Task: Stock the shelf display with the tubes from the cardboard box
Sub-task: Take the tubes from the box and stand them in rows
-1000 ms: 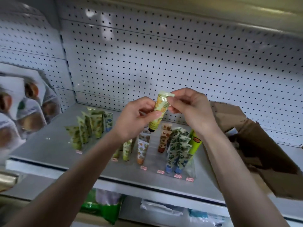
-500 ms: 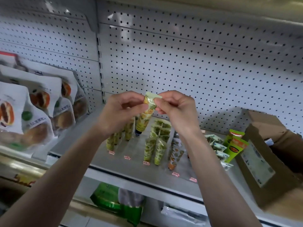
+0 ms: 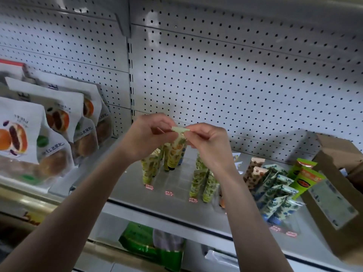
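Both hands hold one yellow-green patterned tube (image 3: 177, 149) upright above the grey shelf (image 3: 176, 205). My left hand (image 3: 150, 136) and my right hand (image 3: 208, 142) each pinch its flat crimped top end, and its dark cap points down. Rows of standing tubes fill the shelf below: yellow-green ones (image 3: 150, 167), green ones (image 3: 204, 181), brown-dotted ones (image 3: 253, 171), blue-leaf ones (image 3: 277, 195) and bright green ones (image 3: 304, 175). The brown cardboard box (image 3: 334, 199) stands at the shelf's right end; what lies inside it is hidden.
A white pegboard wall (image 3: 225, 75) backs the shelf. White snack bags (image 3: 39, 134) hang at the left. Small red price tags (image 3: 169, 193) line the shelf front. A lower shelf holds green packages (image 3: 151, 244).
The view has swung left, so the box now sits at the far right. The held tube turned from tilted to upright, with both hands now pinching its top end.
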Demonstrator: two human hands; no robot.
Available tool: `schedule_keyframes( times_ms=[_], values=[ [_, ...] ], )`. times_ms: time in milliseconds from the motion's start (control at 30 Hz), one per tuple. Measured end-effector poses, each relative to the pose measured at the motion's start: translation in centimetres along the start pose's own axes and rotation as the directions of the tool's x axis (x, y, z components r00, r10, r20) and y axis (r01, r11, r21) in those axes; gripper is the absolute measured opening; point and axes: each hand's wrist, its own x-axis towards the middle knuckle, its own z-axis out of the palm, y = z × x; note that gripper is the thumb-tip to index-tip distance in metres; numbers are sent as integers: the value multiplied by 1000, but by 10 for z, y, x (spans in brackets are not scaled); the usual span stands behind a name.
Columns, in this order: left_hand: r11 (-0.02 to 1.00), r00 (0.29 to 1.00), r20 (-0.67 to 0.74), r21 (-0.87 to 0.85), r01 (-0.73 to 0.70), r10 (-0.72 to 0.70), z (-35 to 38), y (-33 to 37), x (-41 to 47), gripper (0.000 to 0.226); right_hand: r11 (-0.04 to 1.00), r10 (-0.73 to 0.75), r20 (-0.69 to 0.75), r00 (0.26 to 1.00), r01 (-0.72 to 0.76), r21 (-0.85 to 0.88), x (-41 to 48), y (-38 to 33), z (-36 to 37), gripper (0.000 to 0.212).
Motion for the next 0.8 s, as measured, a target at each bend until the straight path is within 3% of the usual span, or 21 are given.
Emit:
schedule_keyframes(
  times_ms=[233, 467, 800],
  values=[
    [966, 995, 93, 259, 10, -35, -6, -17, 1, 7, 975, -24, -6, 1000, 22, -222, 6, 15, 10, 9],
    [883, 992, 88, 468, 35, -86, -10, -32, 4, 7, 910, 8, 86, 996, 29, -413, 18, 22, 21, 9],
    [766, 990, 101, 642, 10, -97, -9, -36, 6, 11, 811, 48, 166, 985, 58, -582, 29, 27, 30, 14]
  ],
)
